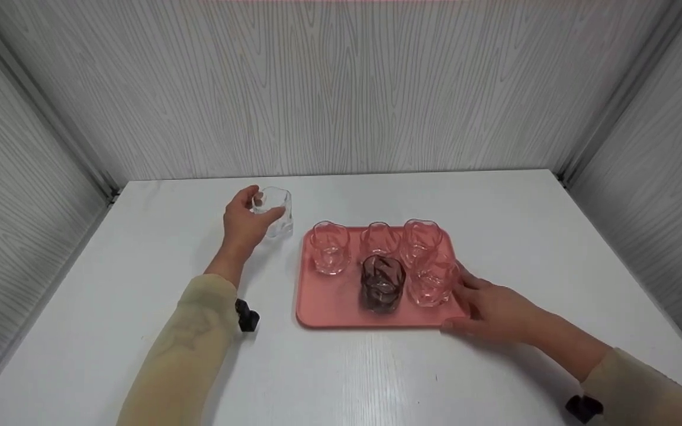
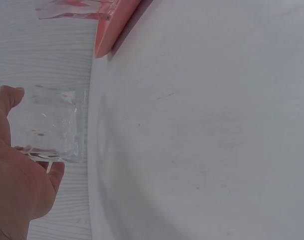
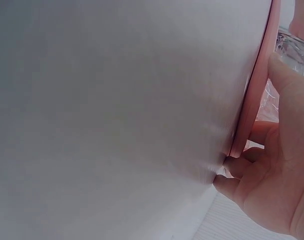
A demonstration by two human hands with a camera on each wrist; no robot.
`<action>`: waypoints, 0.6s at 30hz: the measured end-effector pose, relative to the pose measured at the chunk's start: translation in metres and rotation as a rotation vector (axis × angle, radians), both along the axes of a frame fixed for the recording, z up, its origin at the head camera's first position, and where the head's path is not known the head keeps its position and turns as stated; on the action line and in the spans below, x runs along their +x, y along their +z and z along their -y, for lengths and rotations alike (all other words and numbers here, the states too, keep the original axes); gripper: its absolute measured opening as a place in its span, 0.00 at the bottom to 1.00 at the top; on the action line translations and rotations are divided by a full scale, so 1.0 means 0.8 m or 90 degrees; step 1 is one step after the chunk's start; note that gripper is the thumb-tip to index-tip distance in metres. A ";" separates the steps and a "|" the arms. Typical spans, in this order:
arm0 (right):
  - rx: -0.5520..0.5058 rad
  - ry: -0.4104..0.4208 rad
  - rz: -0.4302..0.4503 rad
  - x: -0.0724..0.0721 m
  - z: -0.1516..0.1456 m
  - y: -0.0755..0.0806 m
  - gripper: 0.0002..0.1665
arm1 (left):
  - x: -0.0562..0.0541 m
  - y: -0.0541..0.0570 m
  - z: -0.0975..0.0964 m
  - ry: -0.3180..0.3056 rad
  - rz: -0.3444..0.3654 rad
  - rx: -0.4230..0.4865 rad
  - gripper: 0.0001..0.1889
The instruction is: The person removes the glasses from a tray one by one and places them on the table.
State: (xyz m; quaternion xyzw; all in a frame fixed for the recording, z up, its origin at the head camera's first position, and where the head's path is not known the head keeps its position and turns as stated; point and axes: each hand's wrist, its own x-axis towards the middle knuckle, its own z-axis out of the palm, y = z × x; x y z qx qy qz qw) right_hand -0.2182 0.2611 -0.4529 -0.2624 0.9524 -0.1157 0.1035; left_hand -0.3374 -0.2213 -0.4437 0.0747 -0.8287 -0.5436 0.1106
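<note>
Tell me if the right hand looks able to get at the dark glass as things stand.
Probably yes, but not straight across: a clear glass stands between the dark glass and the right hand, which holds the pink tray. The dark glass's near side looks free.

The tray holding five glasses lies right of another glass.

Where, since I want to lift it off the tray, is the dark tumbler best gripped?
Grip the dark glass tumbler round its side wall, probably from the near left: it stands upright, with bare pink tray to its left, while clear glass tumblers crowd its right and back.
</note>
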 end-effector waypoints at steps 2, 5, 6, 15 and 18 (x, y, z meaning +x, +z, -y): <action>-0.001 0.000 0.001 0.000 -0.001 0.000 0.61 | -0.002 -0.003 -0.001 -0.002 0.002 0.004 0.41; -0.002 0.001 0.005 0.000 -0.003 0.000 0.62 | -0.004 -0.006 -0.003 -0.005 0.006 0.008 0.42; -0.001 0.001 0.006 0.000 -0.003 0.000 0.62 | -0.005 -0.007 -0.003 -0.005 0.007 0.008 0.42; 0.003 0.006 -0.007 -0.003 -0.002 -0.001 0.62 | -0.005 -0.009 -0.006 -0.007 -0.001 0.003 0.42; 0.002 0.004 -0.007 -0.003 -0.001 0.000 0.63 | -0.007 -0.010 -0.007 -0.007 0.005 0.001 0.42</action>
